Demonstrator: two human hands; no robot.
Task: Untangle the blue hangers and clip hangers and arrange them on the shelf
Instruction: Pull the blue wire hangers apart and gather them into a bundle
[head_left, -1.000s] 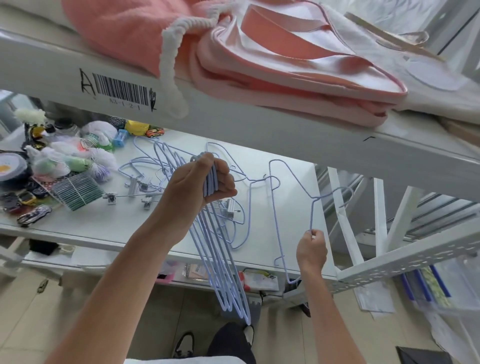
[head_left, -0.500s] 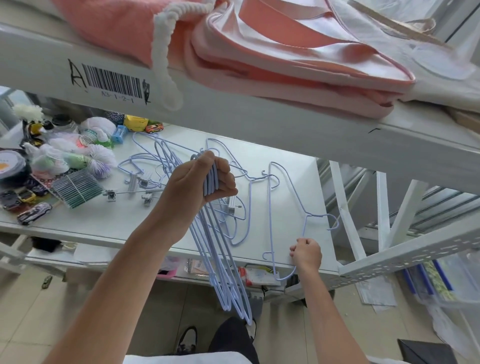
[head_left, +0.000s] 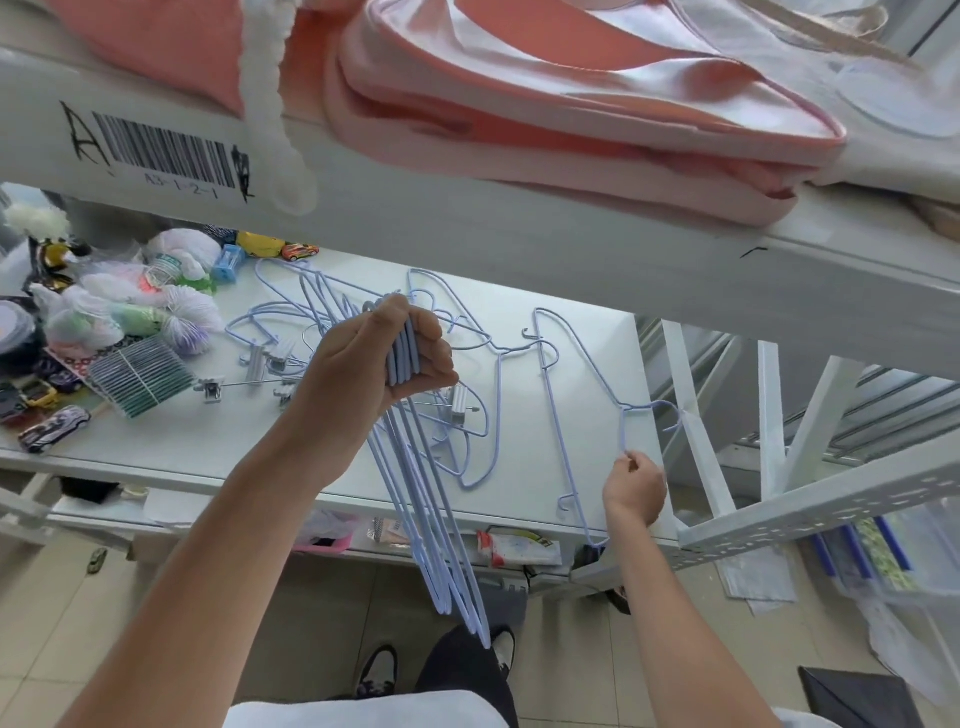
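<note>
Hangers fill your left hand (head_left: 374, 364): its fingers are curled tight round a bundle of blue hangers (head_left: 431, 514), gripped near their tops, and the long wire ends hang down past the front edge of the shelf (head_left: 171, 441) toward the floor. Your right hand (head_left: 635, 486) is low at the shelf's front right corner, fingers closed in a pinch on the wire of a single blue hanger (head_left: 582, 395). That hanger lies flat on the shelf to the right of the bundle, its hook (head_left: 670, 415) pointing toward the right edge, one end reaching just over the front lip.

Behind your left hand, a tangle of blue hangers (head_left: 306, 317) lies on the shelf, mixed with clip hangers (head_left: 249, 382) whose grey clips rest on the surface near the tangle's front. How many are in that knot you cannot tell.

At the shelf's left end sit bagged soft items (head_left: 130, 306), a green ribbed pack (head_left: 143, 376) and several toy cars (head_left: 52, 428). On the upper shelf (head_left: 519, 228) above, folded pink fabric (head_left: 545, 104) overhangs the edge, and a barcode label (head_left: 166, 150) is stuck on the front rail.
</note>
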